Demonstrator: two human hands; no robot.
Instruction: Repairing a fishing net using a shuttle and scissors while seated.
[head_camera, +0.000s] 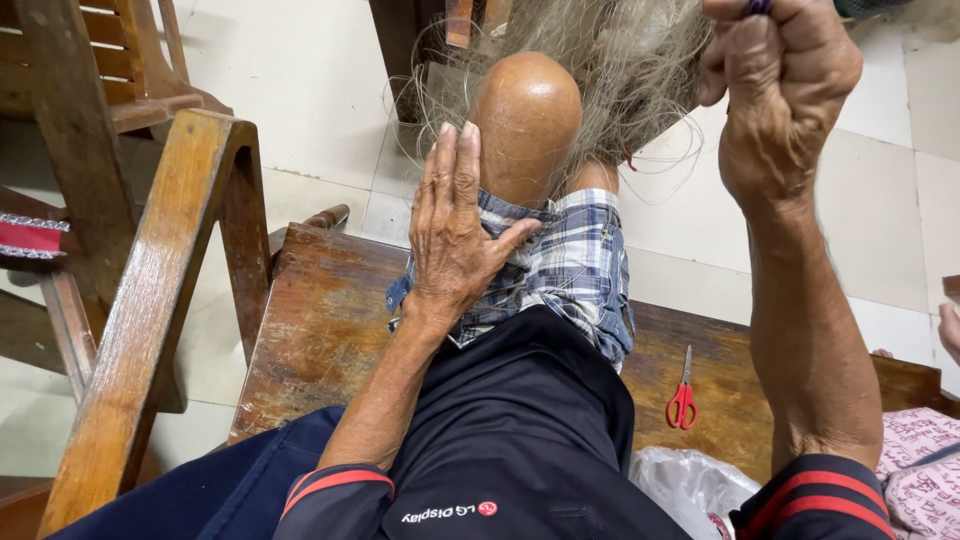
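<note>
My left hand lies flat with fingers together on my raised thigh, on the hem of blue plaid shorts, just below my bare knee. My right hand is raised at the upper right, closed in a fist around a small dark purple thing that pokes out at the top of the frame. A tangle of fine pale fishing net hangs behind the knee, its thin lines trailing toward the fist. I wear a dark shirt with red-striped sleeves.
I sit on a worn wooden bench. Red-handled scissors lie on it to the right, with a clear plastic bag near them. A wooden chair arm stands at left. Pink patterned fabric is at far right. White floor tiles lie beyond.
</note>
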